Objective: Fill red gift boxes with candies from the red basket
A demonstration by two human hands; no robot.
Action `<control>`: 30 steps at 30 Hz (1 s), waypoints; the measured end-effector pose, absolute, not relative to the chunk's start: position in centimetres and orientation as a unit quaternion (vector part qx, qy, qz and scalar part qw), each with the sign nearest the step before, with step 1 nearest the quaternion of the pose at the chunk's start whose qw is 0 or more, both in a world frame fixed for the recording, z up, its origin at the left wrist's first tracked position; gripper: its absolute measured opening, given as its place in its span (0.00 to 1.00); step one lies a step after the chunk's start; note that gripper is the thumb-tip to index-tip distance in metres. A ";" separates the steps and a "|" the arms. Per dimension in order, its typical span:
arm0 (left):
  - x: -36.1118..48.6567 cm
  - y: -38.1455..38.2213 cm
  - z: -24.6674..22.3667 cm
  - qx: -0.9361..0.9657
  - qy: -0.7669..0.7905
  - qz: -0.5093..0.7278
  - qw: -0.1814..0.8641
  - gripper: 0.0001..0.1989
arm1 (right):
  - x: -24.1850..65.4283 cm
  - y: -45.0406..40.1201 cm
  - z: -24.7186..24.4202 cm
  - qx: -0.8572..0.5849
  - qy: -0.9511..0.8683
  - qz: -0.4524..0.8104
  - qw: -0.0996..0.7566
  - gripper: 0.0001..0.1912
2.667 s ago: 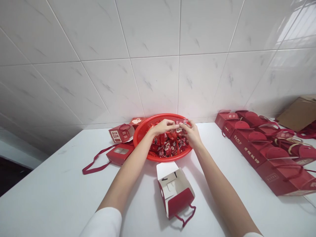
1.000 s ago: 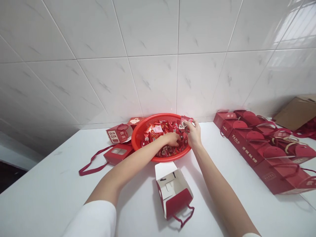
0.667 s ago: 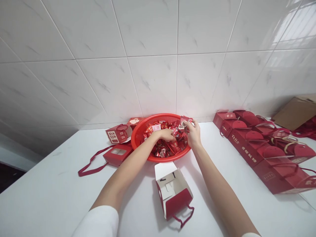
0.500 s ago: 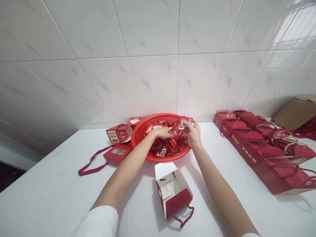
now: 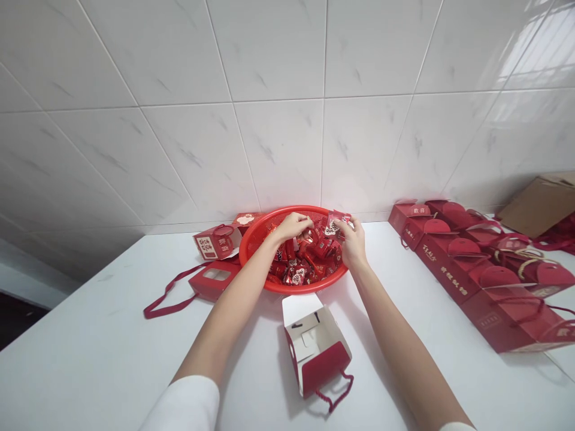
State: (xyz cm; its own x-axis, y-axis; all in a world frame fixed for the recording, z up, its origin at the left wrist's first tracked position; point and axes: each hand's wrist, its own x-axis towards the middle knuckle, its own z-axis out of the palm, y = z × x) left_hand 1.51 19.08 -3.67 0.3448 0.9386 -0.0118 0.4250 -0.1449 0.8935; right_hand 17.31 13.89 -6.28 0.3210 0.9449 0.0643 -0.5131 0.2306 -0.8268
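Observation:
A red plastic basket [image 5: 251, 258] stands against the wall, filled with red-wrapped candies [image 5: 296, 274]. Over its middle, my left hand [image 5: 294, 227] is closed with its fingers pinched on a shiny red-and-gold wrapped candy [image 5: 309, 235]. At the basket's right rim, my right hand [image 5: 353, 242] grips a red-and-white candy packet [image 5: 333, 224] between thumb and fingers. In front of the basket, between my forearms, an open gift box [image 5: 318, 353] shows its white inside, with a dark red cord handle lying on the table.
Left of the basket lie a red box with a window [image 5: 215, 280], its ribbon handle [image 5: 166, 308], and a small red box [image 5: 216, 242]. Rows of closed red gift boxes [image 5: 453, 272] stand at the right. A cardboard box [image 5: 539, 203] sits at the far right by the tiled wall.
My left hand has risen slightly out of the candies, with a wrapped candy now at its fingertips. My right hand stays almost still, holding its packet.

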 end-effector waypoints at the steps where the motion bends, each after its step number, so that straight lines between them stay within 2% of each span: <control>1: 1.6 19.1 -3.6 0.684 0.496 0.315 0.433 0.13 | 17.3 13.9 -6.3 -0.364 -0.297 0.501 0.727 0.20; 6: 1.7 19.4 -3.7 0.639 0.504 0.363 0.453 0.15 | 17.3 13.8 -6.3 -0.361 -0.301 0.503 0.725 0.20; 10: 1.7 19.5 -4.1 0.658 0.472 0.343 0.475 0.15 | 17.3 13.8 -6.3 -0.360 -0.302 0.503 0.725 0.20; 17: 3.4 18.4 -6.0 0.782 0.400 0.126 0.462 0.07 | 17.4 14.1 -6.6 -0.364 -0.302 0.497 0.727 0.19; 19: 4.3 17.9 -6.6 0.835 0.352 0.056 0.419 0.05 | 17.4 14.1 -6.6 -0.364 -0.306 0.492 0.729 0.19; 22: 5.3 17.3 -6.9 0.895 0.326 -0.039 0.302 0.08 | 17.4 14.0 -6.6 -0.364 -0.308 0.489 0.731 0.18; 24: 5.6 17.0 -6.8 0.895 0.367 -0.103 0.232 0.14 | 17.4 14.0 -6.6 -0.363 -0.307 0.490 0.730 0.19; 26: 5.7 17.1 -6.8 0.875 0.422 -0.150 0.184 0.29 | 17.4 13.9 -6.6 -0.365 -0.308 0.491 0.728 0.19; 28: 5.6 17.3 -6.7 0.859 0.465 -0.153 0.152 0.41 | 17.5 14.0 -6.7 -0.366 -0.313 0.491 0.725 0.19; 30: 5.4 17.5 -6.6 0.847 0.497 -0.136 0.131 0.47 | 17.5 14.1 -6.8 -0.364 -0.319 0.492 0.724 0.18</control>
State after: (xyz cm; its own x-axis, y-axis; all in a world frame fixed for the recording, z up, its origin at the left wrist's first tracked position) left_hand 5.35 17.49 -6.59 0.4700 0.8057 -0.3606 0.8770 -0.4723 0.0878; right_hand 17.49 14.06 -6.79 0.3127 0.9442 0.1036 -0.4787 0.2509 -0.8414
